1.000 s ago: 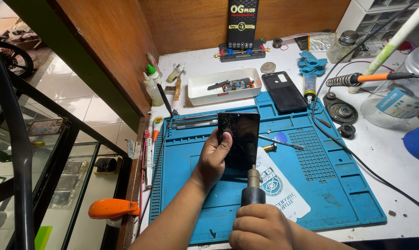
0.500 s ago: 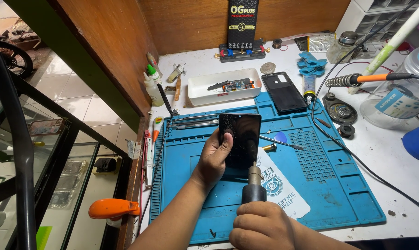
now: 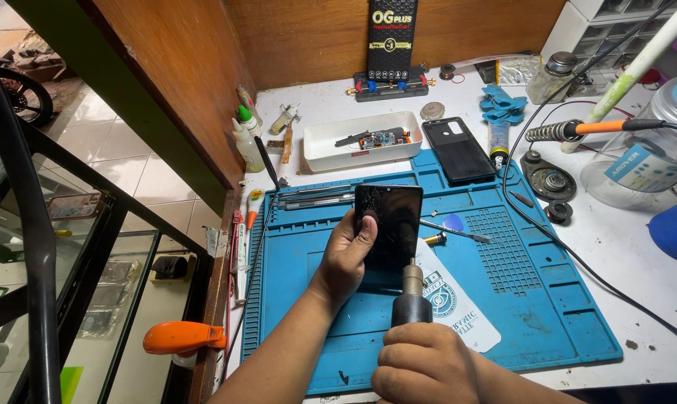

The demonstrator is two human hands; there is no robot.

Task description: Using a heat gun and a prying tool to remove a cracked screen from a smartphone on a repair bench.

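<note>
Holding the phone (image 3: 388,228) tilted up off the blue mat (image 3: 548,299) in our left hand (image 3: 346,254), closed around its edge, so the nozzle of the hot-air tool (image 3: 411,295), gripped in our right hand (image 3: 424,365), meets its lower edge.

1. The left hand (image 3: 351,251) grips a cracked black phone (image 3: 388,224) by its left edge, tilted up over the blue work mat (image 3: 548,299).
2. The right hand (image 3: 422,366), nearest the camera, holds a hot-air nozzle (image 3: 412,292) with its tip at the phone's near edge.
3. Farther off lie a white tray (image 3: 319,146) and a black back cover (image 3: 458,150).
</note>
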